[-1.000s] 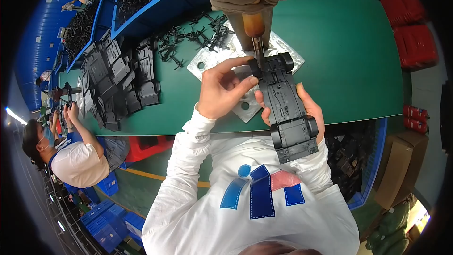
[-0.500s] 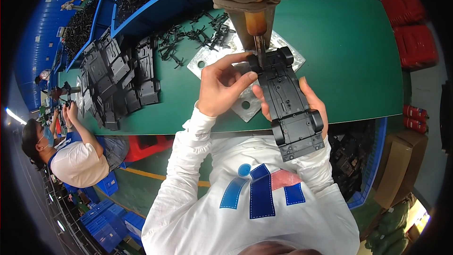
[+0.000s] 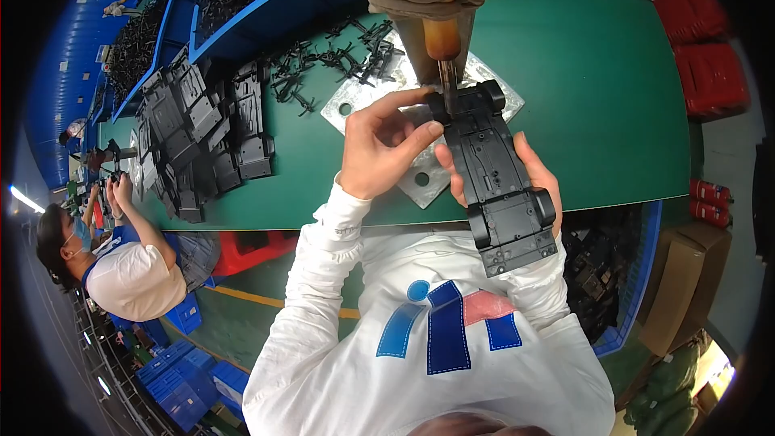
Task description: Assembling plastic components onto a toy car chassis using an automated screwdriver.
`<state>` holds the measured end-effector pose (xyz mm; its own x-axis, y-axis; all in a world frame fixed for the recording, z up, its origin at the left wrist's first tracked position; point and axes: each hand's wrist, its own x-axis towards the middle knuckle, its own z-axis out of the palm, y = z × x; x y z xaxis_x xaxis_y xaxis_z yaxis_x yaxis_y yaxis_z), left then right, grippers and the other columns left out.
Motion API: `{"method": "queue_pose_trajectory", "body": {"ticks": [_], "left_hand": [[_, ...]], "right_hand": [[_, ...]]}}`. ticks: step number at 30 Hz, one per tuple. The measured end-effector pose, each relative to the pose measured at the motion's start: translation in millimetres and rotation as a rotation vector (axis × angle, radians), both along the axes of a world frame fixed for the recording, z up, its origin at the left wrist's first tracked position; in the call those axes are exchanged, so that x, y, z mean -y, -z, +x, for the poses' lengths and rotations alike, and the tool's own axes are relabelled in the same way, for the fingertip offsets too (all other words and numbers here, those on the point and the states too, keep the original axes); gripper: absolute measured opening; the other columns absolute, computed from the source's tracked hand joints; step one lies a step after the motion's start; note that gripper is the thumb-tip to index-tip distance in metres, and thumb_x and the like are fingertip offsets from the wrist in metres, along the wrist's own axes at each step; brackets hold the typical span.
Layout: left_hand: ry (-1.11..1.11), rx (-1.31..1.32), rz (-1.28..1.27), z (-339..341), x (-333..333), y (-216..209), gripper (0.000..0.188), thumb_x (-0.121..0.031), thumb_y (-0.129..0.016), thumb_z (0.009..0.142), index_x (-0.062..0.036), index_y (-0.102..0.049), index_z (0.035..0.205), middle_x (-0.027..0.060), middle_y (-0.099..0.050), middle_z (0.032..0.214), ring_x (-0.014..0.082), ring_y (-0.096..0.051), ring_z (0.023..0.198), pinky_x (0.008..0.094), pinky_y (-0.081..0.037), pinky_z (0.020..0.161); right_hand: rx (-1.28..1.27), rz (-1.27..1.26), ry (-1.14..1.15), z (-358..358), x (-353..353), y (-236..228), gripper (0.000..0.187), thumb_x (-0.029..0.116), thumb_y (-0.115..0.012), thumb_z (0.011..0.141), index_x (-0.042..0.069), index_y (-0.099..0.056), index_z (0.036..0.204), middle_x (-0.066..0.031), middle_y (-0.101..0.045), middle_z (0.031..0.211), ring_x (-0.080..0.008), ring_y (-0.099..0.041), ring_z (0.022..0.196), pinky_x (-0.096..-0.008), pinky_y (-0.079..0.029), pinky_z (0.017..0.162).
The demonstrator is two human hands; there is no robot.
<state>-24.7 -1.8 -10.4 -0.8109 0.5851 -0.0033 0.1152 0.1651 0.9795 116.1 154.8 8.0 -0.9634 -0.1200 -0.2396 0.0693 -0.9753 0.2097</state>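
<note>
A long black plastic toy-car chassis (image 3: 488,165) with wheel arches at its corners is held at a slant over the table's front edge. My right hand (image 3: 536,173) grips it from beneath, thumb and fingers along its two sides. With thumb and forefinger closed at the chassis's far left corner, my left hand (image 3: 383,145) steadies that end; what its fingertips hold is partly hidden. A hanging tool (image 3: 442,40) with an amber collar and a metal shaft comes down onto the far end of the chassis. Cloth wraps the tool's upper part.
A metal plate (image 3: 342,105) lies under the tool on the green table (image 3: 597,113). Black chassis parts (image 3: 182,121) are piled left, small black pieces (image 3: 303,73) behind. A blue bin (image 3: 266,12) stands farther back. Red containers (image 3: 710,77) sit right; a co-worker (image 3: 133,274) works at left.
My hands, the chassis and the tool keep nearly the same places, shifted very slightly right in the picture. A person at the top left edge has moved partly out of view.
</note>
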Motion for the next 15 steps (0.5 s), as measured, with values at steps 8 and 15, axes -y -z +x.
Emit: {"method": "queue_pose_trajectory", "body": {"ticks": [8,15], "left_hand": [[-0.002,0.017,0.008,0.8,-0.9,-0.6,0.043,-0.009,-0.080,0.084,0.0018,-0.067,0.123,-0.0057,-0.057,0.064,-0.0011,-0.046,0.057,0.0180,-0.035,0.052],[0.003,0.010,-0.002,0.3,-0.2,-0.6,0.042,-0.008,-0.079,0.084,0.0016,-0.067,0.123,-0.0057,-0.057,0.064,-0.0011,-0.046,0.058,0.0178,-0.035,0.052]], "right_hand": [[0.017,-0.012,0.003,0.0,-0.6,-0.5,0.065,0.042,-0.035,0.108,-0.009,-0.034,0.148,-0.0345,-0.046,0.141,-0.0425,-0.049,0.133,-0.0515,-0.057,0.097],[0.007,-0.013,0.008,-0.4,0.0,-1.7,0.064,0.041,-0.035,0.108,-0.010,-0.034,0.147,-0.0345,-0.046,0.141,-0.0426,-0.049,0.133,-0.0517,-0.057,0.097]]}}
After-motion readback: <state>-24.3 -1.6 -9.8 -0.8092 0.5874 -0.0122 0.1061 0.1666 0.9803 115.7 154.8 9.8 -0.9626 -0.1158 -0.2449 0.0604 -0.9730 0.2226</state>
